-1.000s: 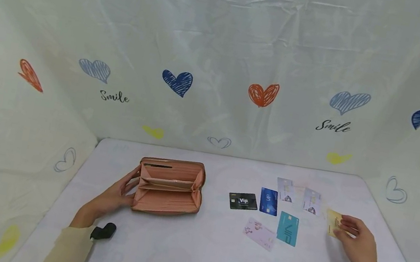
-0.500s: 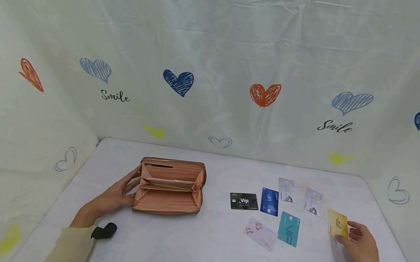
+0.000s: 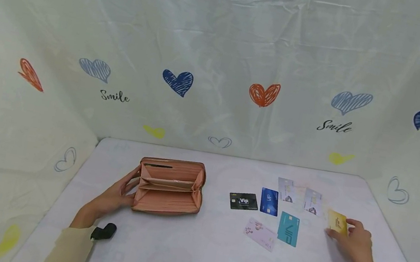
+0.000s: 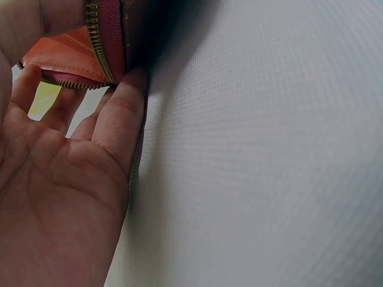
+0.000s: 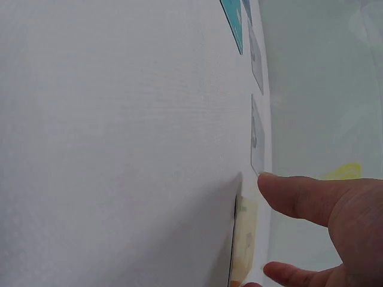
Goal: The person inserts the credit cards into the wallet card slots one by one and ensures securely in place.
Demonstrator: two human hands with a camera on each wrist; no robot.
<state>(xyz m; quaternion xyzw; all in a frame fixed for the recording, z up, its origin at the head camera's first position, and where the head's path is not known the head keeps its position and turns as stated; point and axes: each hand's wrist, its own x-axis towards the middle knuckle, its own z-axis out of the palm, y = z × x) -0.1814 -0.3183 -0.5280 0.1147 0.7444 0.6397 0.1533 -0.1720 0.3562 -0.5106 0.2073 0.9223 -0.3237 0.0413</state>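
Observation:
In the head view my left hand holds the left side of an unzipped pinkish-brown wallet, whose pleated compartments face up. The left wrist view shows thumb and fingers around the wallet's zipped edge. At the right of the table, my right hand is at a yellow card, its thumb by the near left corner and its fingers by the right side. From the right wrist, the thumb looks straight and apart from the card, which lies on the table; other fingertips are partly cut off.
Between wallet and right hand lie a black VIP card, a blue card, a teal VIP card and a pale pink card. Two whitish cards lie farther back. A heart-printed curtain stands behind the white table.
My right hand first drew back off the yellow card's surface, then shifted slightly left and away from me, its thumb now at the near left corner. The left hand and wallet stay put.

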